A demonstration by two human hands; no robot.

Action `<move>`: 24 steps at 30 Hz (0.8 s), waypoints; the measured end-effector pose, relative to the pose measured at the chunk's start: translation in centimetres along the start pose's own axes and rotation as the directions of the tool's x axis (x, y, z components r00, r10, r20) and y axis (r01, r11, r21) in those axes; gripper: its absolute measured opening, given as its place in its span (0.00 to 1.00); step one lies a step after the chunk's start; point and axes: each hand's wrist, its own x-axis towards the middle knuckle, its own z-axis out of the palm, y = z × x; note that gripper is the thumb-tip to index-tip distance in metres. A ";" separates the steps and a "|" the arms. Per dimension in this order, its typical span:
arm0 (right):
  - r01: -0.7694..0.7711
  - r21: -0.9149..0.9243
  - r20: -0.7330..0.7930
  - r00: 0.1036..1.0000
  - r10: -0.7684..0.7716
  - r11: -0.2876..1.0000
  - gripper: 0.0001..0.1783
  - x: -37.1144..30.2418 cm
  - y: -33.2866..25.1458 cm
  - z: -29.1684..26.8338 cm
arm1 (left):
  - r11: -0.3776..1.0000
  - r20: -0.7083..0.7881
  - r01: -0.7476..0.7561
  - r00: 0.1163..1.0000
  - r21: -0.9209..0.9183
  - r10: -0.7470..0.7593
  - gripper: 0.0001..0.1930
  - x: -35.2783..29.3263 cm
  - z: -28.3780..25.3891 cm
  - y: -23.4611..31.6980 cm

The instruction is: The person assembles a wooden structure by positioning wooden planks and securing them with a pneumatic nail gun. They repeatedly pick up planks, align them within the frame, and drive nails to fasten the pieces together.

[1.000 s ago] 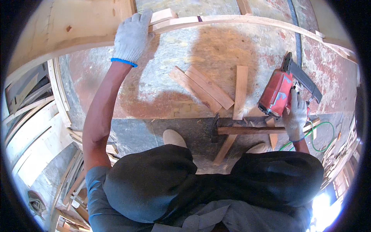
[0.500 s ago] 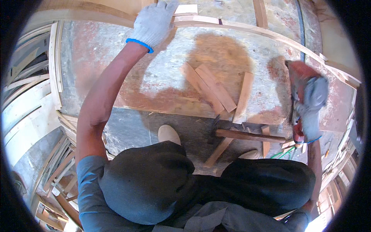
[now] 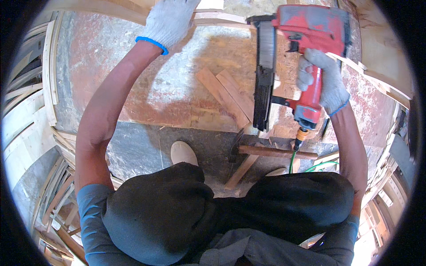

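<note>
My right hand (image 3: 326, 80), in a white knit glove with a blue cuff, is closed round the handle of a red and grey air nail gun (image 3: 310, 31). Its long black magazine stands to the left of the handle, and the nose reaches a light wood strip (image 3: 222, 19) at the far edge of the board; whether they touch I cannot tell. A green air hose (image 3: 292, 163) runs from the handle's brass-coloured fitting. Far left, my gloved left hand (image 3: 170, 22) rests on the wood there, its fingertips cut off by the upper edge of the picture.
Short wood pieces (image 3: 224, 95) lie on the stained board (image 3: 115, 84) in front of me. A hammer (image 3: 275, 152) lies nearer, by my feet, across some offcuts. Stacked wood strips (image 3: 52, 71) line the left side, and more timber stands at the right.
The nail gun in my right hand has come up and to the left, from low over the right side to the far wood strip. My left hand keeps its place on the wood.
</note>
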 end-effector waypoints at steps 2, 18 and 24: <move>-0.014 -0.002 0.003 1.000 0.014 1.000 0.11 0.4 0.2 0.4 | 1.000 -0.027 -0.007 1.000 0.014 0.008 0.35 0.0 0.2 -0.3; 0.000 -0.245 -0.028 1.000 -0.007 0.970 0.09 0.2 -0.8 2.8 | 0.999 -0.081 -0.020 0.997 -0.036 0.017 0.32 -0.3 0.4 -0.6; 0.014 -0.385 -0.161 0.984 -0.082 0.923 0.10 -0.3 -0.3 5.2 | 0.993 0.091 0.044 0.995 -0.106 -0.034 0.25 -0.5 -4.9 1.8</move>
